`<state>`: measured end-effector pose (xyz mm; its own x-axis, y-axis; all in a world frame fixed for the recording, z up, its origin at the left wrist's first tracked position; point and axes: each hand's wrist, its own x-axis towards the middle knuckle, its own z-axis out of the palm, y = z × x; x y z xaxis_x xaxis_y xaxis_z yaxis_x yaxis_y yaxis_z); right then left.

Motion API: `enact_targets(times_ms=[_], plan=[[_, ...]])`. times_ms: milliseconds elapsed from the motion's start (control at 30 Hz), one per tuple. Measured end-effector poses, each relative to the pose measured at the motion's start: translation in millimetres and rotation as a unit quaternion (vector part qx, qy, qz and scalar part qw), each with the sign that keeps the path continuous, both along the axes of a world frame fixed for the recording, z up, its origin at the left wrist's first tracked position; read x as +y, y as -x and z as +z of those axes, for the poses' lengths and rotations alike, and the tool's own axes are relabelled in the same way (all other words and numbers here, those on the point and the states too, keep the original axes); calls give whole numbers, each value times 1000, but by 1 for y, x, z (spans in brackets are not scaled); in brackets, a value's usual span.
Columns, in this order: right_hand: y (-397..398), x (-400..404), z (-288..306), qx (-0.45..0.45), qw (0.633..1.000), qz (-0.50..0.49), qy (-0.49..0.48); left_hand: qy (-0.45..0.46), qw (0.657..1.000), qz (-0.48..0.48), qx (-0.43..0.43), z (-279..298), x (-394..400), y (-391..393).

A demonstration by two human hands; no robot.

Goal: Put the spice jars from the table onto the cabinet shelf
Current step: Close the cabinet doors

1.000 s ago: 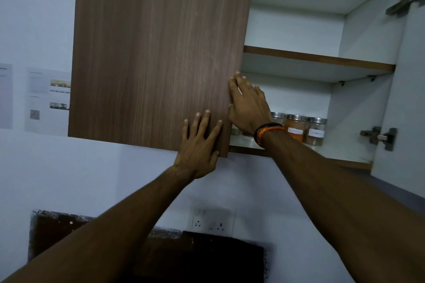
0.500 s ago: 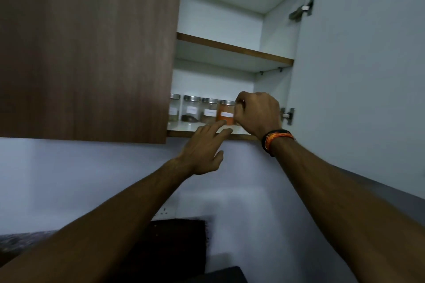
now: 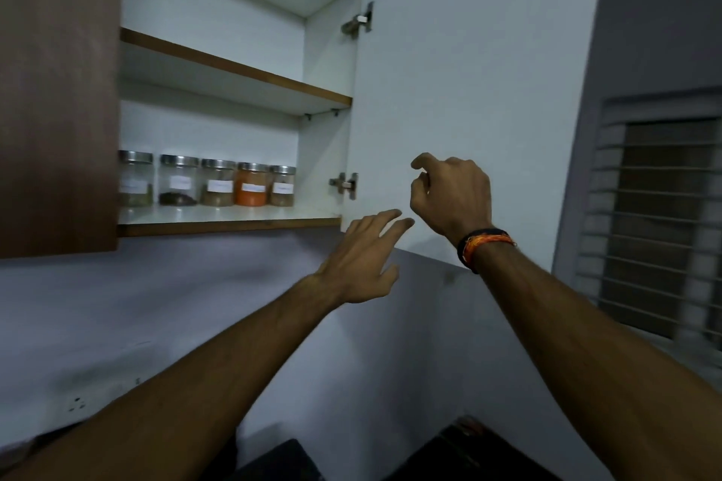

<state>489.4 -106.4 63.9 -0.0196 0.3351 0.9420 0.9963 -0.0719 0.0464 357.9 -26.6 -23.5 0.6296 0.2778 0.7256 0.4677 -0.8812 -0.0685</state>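
Note:
Several glass spice jars with metal lids stand in a row on the cabinet's lower shelf [image 3: 234,225]; the orange-filled jar [image 3: 251,184] is second from the right, and a dark-spice jar [image 3: 178,180] stands further left. My right hand [image 3: 449,195], with an orange wristband, is raised in front of the open white cabinet door [image 3: 469,70], fingers loosely curled and holding nothing. My left hand [image 3: 365,258] hovers below the shelf's right end, fingers spread, empty. Neither hand touches a jar.
The closed wooden left door [image 3: 58,90] covers the left of the cabinet. An upper shelf [image 3: 234,66] shows nothing on it. A grilled window [image 3: 660,223] is at the right. Dark shapes lie at the bottom edge.
The view has swung right. My right hand left the jars on the shelf and moved right, in front of the open door. My left hand followed to the right, below the shelf.

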Motion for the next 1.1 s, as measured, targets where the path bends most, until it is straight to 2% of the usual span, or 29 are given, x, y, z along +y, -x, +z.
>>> enact_targets(times_ms=[100, 200, 400, 533, 733, 900, 1100], plan=[[-29, -21, 2, -1, 999, -27, -30, 6, 999, -42, -26, 2, -19, -39], [-55, -40, 5, -8, 998, -54, -43, 50, 995, -62, -64, 0, -38, -82], [-100, -70, 13, -33, 995, -89, -39, 106, 983, -69, -131, -1, -73, -158], [-123, -78, 21, -46, 991, -101, -73, 102, 981, -41, -162, 5, -86, -185], [-138, -68, 29, 25, 992, -82, -90, 136, 981, 21, -137, 17, -85, -196], [-132, -59, 34, 121, 987, -4, -109, 159, 980, -4, -117, 18, -88, -192], [-99, -69, 40, 125, 974, 56, -180, 154, 977, -42, -141, 9, -93, -154]])
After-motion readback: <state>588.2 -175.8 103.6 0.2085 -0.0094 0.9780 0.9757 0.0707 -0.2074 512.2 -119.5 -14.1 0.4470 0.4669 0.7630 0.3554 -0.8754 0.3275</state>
